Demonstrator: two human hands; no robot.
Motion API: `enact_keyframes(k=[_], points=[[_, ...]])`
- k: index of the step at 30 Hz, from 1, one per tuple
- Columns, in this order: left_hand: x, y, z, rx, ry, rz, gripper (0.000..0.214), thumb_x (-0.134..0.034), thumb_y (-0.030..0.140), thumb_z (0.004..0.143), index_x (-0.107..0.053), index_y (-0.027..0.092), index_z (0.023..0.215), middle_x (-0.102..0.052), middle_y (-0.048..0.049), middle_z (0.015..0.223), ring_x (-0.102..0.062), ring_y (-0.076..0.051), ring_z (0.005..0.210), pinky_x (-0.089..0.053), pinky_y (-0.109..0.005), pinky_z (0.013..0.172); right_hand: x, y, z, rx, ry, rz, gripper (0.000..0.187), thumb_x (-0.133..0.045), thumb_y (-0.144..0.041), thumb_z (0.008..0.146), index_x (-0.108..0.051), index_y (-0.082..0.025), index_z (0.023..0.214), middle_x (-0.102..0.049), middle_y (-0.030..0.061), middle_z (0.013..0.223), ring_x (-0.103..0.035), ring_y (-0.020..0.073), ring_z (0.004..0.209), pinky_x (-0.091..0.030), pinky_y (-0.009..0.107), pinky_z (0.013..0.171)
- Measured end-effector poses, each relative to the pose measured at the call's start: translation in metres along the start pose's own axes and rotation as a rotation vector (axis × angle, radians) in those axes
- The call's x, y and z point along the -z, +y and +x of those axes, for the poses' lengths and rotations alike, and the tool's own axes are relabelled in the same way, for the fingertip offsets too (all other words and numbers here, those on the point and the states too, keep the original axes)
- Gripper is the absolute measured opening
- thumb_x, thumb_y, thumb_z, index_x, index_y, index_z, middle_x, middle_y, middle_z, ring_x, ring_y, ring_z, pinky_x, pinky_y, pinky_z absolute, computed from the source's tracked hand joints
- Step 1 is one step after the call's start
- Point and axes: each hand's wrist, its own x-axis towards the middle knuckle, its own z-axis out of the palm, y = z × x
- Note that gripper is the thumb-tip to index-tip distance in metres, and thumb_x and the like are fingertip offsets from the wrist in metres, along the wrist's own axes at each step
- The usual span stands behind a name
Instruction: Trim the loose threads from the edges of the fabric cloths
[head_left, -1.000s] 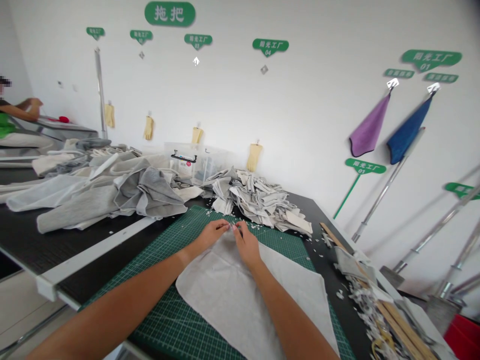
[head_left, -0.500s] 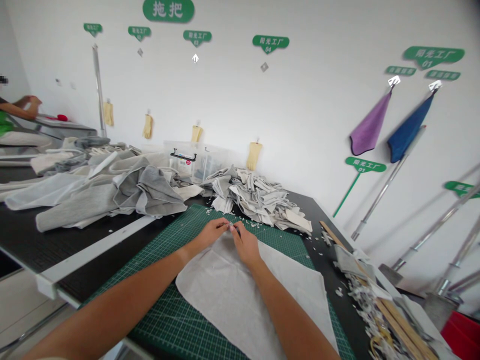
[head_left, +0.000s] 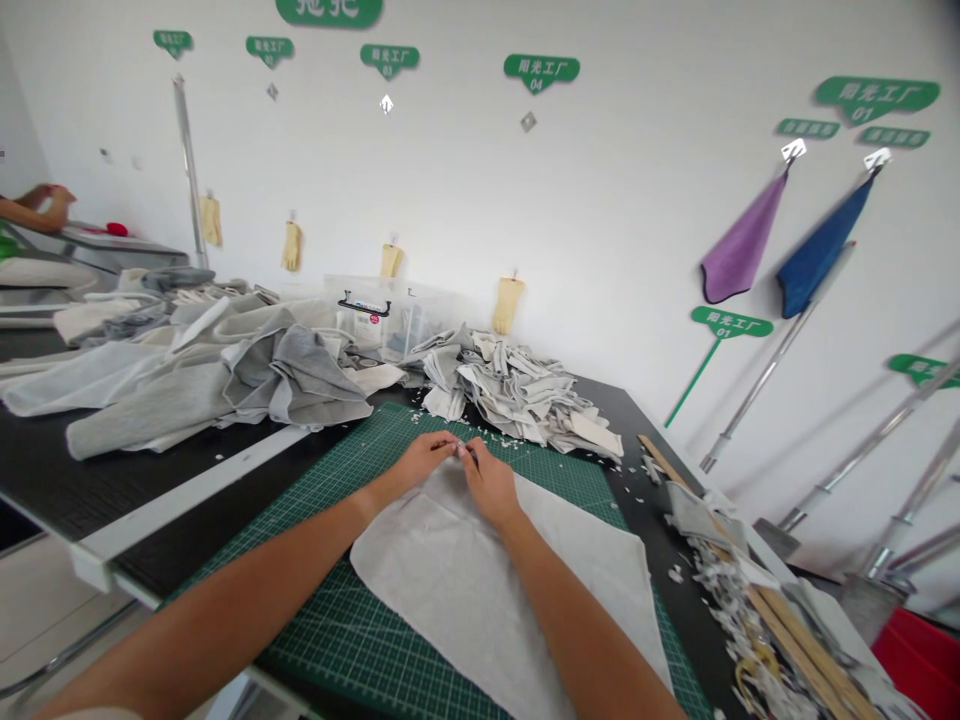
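A pale grey cloth point(head_left: 427, 570) lies spread over a green cutting mat point(head_left: 322, 625) with white grid lines. At its far edge, my left hand point(head_left: 427, 458) pinches the fabric between closed fingertips. Close beside it, my right hand point(head_left: 491, 482) is closed on the same edge, the fingertips of both hands nearly touching. A small dark spot shows by the right fingers, too small to make out. My right forearm crosses over the cloth and covers part of it.
Beyond the mat is a heap of grey strips point(head_left: 517, 385); larger grey cloths point(head_left: 165, 400) are piled at left. A clear plastic box point(head_left: 390, 310) stands behind. Scraps point(head_left: 731, 600) and wooden sticks point(head_left: 806, 650) lie at right. Far left, a person's arm point(head_left: 37, 210) shows.
The view has tipped slightly, so the wall signs sit a little higher. Both hands stay at the cloth's far edge with only a tiny shift of the fingers.
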Motion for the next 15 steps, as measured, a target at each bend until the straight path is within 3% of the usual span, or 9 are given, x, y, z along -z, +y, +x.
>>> enact_keyframes(k=[15], points=[[0.0009, 0.0027, -0.0016, 0.031, -0.025, 0.032, 0.032, -0.061, 0.042, 0.086, -0.076, 0.014, 0.094, -0.075, -0.0079, 0.095, -0.066, -0.021, 0.090, -0.049, -0.030, 0.085, -0.0039, 0.0032, 0.0013, 0.031, -0.012, -0.081, 0.042, -0.019, -0.051, 0.107, -0.052, -0.025, 0.110, -0.069, 0.0008, 0.086, -0.063, 0.0175, 0.072, -0.026, 0.025, 0.061]])
